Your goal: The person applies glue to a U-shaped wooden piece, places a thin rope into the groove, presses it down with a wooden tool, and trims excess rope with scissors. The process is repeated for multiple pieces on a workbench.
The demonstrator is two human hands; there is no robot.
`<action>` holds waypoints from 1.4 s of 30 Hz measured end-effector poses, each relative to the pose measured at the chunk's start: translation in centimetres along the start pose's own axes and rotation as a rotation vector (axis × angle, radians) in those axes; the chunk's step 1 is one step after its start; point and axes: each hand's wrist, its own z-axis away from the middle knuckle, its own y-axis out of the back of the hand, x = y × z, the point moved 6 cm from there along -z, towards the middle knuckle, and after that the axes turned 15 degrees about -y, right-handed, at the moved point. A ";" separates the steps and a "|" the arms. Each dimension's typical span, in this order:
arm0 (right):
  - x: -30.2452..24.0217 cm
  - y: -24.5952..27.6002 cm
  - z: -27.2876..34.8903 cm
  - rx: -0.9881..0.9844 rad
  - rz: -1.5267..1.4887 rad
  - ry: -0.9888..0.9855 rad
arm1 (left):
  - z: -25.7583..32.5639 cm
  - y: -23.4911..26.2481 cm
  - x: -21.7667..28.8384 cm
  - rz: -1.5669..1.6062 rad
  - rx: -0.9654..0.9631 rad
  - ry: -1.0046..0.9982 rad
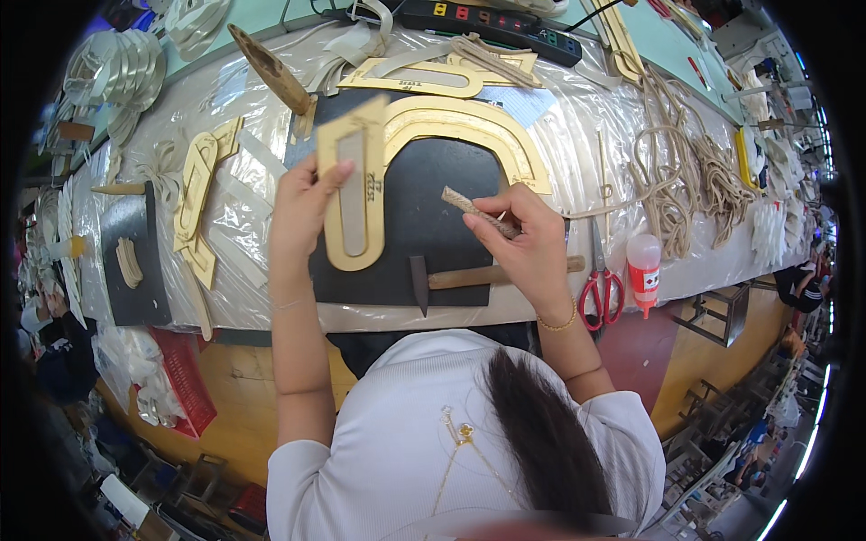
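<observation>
My left hand [305,203] is closed on a pale yellow template [372,225] with rounded lower end and a long slot, a greyish strip showing inside it. The template is held up over a black mat [442,194]. Between the thumb and fingers of my right hand [525,236] is a short piece of beige braided cord [460,200], one end pointing up and left. Below the hands lies a hammer [478,276] with a dark head and wooden handle, partly covered by my right hand. A curved yellow template [492,122] rests along the mat's far side.
Red-handled scissors [599,293] and a bottle of red liquid [643,270] are at the right. Tangled beige cord [672,153] lies farther right. A pointed wooden stick [271,70] stands at the back left. More templates [200,185] lie left; a power strip [492,25] sits at the back.
</observation>
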 end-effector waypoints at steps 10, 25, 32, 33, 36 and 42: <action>0.3 -1.5 -1.4 -0.061 0.080 0.027 | 7.3 -3.8 -4.0 0.583 0.215 0.250; 1.0 -11.5 -3.9 -0.367 0.292 0.197 | 10.0 -0.6 -2.5 -1.113 -0.086 -0.611; 1.5 -13.1 -4.9 -0.443 0.393 0.177 | 10.2 -0.1 -3.5 -1.090 -0.075 -0.648; 1.5 -13.1 -4.9 -0.452 0.392 0.159 | 10.1 -0.1 -3.6 -1.075 -0.066 -0.639; 1.6 -13.2 -5.0 -0.465 0.381 0.145 | 9.9 -0.3 -3.7 -1.029 -0.041 -0.636; 1.6 -13.1 -5.0 -0.450 0.407 0.156 | 9.8 -0.8 -3.8 -1.098 -0.057 -0.644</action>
